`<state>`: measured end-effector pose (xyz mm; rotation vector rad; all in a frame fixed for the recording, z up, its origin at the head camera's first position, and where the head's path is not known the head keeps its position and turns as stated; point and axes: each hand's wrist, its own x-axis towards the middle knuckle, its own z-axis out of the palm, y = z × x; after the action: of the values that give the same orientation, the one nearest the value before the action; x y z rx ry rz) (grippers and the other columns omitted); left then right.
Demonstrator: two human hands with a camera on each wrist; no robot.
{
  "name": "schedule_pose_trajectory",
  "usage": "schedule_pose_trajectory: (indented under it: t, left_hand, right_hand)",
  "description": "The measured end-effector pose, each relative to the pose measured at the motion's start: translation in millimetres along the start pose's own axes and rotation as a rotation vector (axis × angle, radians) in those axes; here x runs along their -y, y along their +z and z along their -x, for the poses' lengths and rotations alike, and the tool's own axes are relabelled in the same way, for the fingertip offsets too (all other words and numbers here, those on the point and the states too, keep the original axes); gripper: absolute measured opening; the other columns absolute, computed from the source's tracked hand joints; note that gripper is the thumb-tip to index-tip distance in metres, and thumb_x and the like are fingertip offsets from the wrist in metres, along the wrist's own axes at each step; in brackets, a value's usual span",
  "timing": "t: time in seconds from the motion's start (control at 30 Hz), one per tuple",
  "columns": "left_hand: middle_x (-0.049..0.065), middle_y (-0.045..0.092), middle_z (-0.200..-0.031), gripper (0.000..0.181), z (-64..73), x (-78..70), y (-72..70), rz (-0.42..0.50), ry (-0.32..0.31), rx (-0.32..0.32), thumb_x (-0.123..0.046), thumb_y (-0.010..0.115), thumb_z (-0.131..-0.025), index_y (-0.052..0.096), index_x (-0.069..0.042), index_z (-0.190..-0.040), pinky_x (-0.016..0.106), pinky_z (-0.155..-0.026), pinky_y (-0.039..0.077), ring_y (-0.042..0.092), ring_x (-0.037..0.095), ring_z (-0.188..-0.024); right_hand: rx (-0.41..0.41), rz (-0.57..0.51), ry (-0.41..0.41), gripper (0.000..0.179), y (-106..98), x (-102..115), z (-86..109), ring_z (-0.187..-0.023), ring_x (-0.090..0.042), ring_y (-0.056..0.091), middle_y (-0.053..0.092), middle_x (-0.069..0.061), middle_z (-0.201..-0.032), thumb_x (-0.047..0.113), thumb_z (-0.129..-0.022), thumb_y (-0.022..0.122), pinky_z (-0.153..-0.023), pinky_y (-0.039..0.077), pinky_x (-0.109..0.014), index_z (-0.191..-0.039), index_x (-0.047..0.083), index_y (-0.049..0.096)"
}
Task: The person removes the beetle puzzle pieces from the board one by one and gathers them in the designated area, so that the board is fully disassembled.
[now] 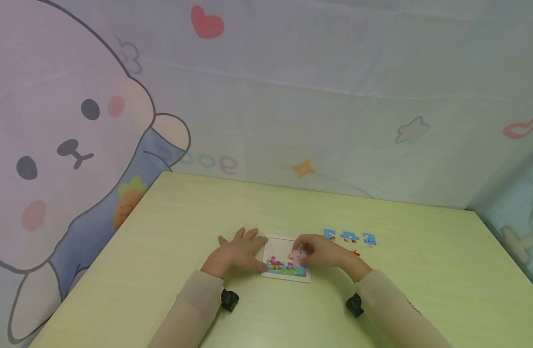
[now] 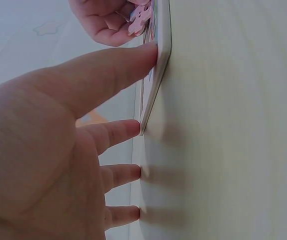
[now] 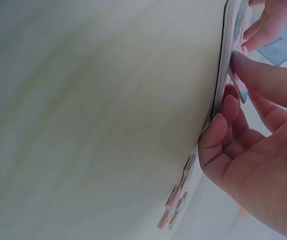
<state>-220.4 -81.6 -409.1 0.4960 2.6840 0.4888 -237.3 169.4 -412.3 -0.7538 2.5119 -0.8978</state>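
Note:
A square jigsaw tray (image 1: 287,278) with a pale rim lies on the table, its lower part filled with picture pieces in green, blue and red. My left hand (image 1: 237,253) has its fingers spread at the tray's left side; its thumb (image 2: 133,62) and index finger touch the edge, while the other fingertips rest on the table. My right hand (image 1: 324,252) pinches a pink puzzle piece (image 1: 297,256) with a face on it, over the tray's right part. In the right wrist view that piece (image 3: 240,86) is tilted against the tray.
Several loose puzzle pieces lie right of the tray, among them blue ones (image 1: 349,237) and a red one (image 1: 355,253) partly hidden by my right hand. A printed cloth (image 1: 266,106) hangs behind the table (image 1: 423,270). Black wrist cameras (image 1: 229,300) sit on both wrists.

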Motion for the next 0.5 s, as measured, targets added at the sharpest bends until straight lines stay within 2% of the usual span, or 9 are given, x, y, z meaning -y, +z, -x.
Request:
schedule_pose_trajectory:
  t: [0.13, 0.5]
  left_hand:
    - [0.009, 0.025, -0.158, 0.071, 0.5, 0.0, 0.1, 0.004, 0.003, 0.0, -0.045, 0.07, -0.083, 0.044, -0.021, -0.145, 0.081, -0.099, 0.007, 0.012, 0.042, -0.146]
    - [0.009, 0.024, -0.158, 0.071, 1.1, 0.4, -0.4, 0.003, 0.005, 0.0, -0.045, 0.069, -0.084, 0.043, -0.022, -0.145, 0.081, -0.099, 0.006, 0.011, 0.041, -0.146]
  right_hand:
    - [0.006, -0.029, 0.002, 0.017, 0.0, -4.1, 0.5, -0.081, -0.018, 0.049, 0.056, -0.003, -0.092, 0.005, -0.088, 0.065, -0.073, 0.043, -0.03, -0.104, 0.012, 0.062]
    - [0.004, -0.047, -0.049, 0.012, 0.0, -9.1, -0.1, -0.067, -0.012, 0.045, 0.058, -0.001, -0.081, 0.002, -0.092, 0.059, -0.061, 0.038, -0.024, -0.102, 0.009, 0.061]
